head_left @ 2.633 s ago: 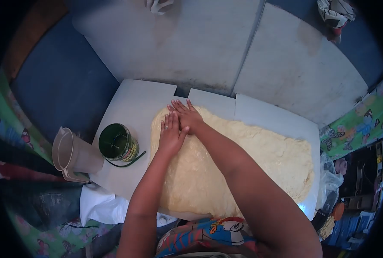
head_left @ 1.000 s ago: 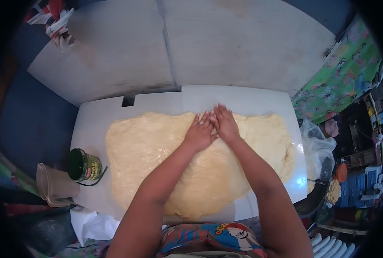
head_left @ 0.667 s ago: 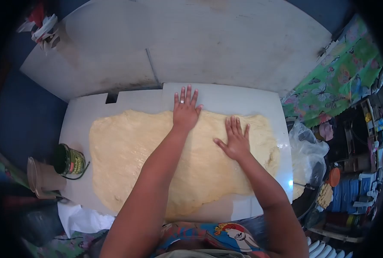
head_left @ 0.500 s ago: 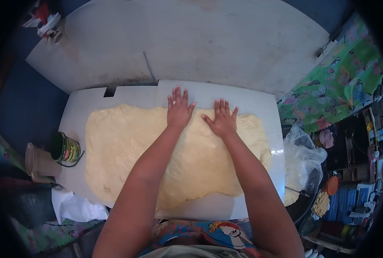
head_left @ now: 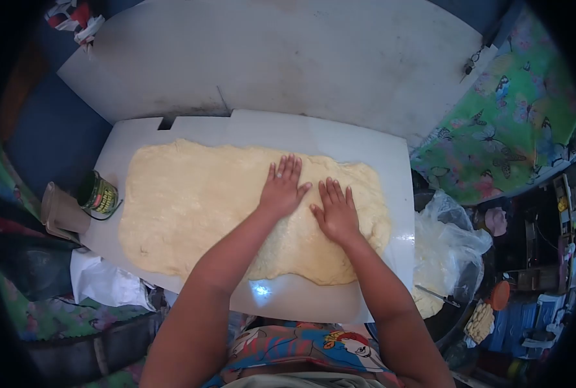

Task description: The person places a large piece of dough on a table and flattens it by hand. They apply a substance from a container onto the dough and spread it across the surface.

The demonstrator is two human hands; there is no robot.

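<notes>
Done: as we press, the dough (head_left: 197,207) already covers most of the board (head_left: 339,139).
Left: thicker right end.
Hands: left hand (head_left: 282,189) and right hand (head_left: 335,213) flat, fingers spread.

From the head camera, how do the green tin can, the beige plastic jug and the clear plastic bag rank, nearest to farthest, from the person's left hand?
From the left hand, which lies flat on the pale yellow dough:
1. Clear plastic bag, off the board's right edge.
2. Green tin can, on the board's left edge.
3. Beige plastic jug, just left of the can.
</notes>
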